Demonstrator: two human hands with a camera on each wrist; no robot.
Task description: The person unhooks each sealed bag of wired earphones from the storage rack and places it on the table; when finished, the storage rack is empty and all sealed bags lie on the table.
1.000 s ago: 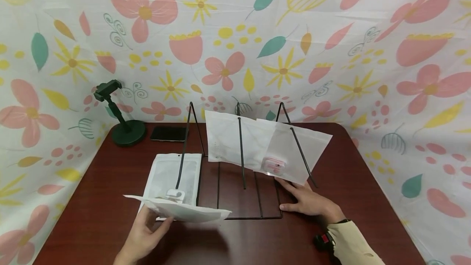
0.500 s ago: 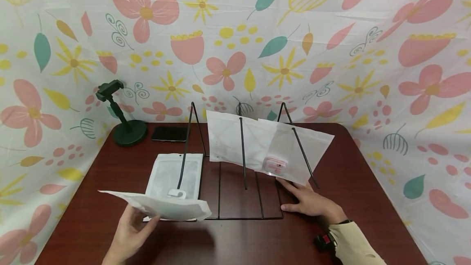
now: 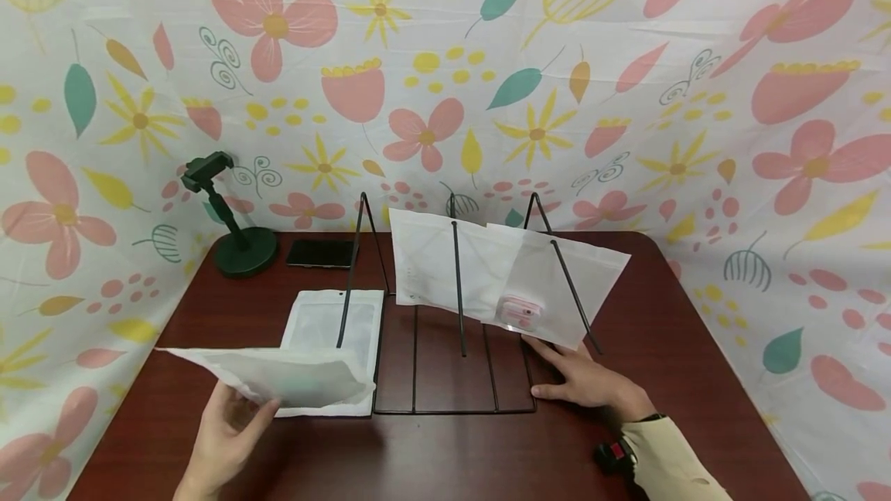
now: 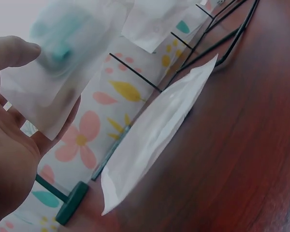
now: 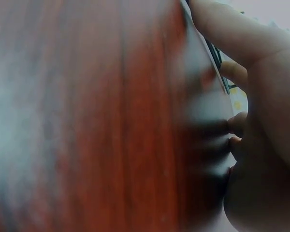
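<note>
My left hand point(image 3: 219, 435) pinches a white translucent pouch point(image 3: 292, 377) by its near edge, thumb on the near side. Through its film a blurred teal thing point(image 4: 63, 41) shows in the left wrist view. The pouch is tilted in front of a black wire rack point(image 3: 466, 412) and partly covers another white pouch point(image 3: 313, 319) lying on the table. Two more pouches hang on the rack's prongs: a white one point(image 3: 425, 261) and a clearer one point(image 3: 585, 277) with a pink item in it. My right hand point(image 3: 592, 381) rests at the rack's right base corner, fingers spread.
A dark green phone stand point(image 3: 244, 252) and a black phone point(image 3: 320, 253) are at the back left of the brown table point(image 3: 418, 462). The rack's left prong point(image 3: 350, 277) juts forward above the lying pouch. A flowered cloth point(image 3: 445, 60) stands behind.
My left hand has moved left with its pouch, away from the rack's middle, and the pouch now shows more of its face. My right hand has stayed at the rack's base.
</note>
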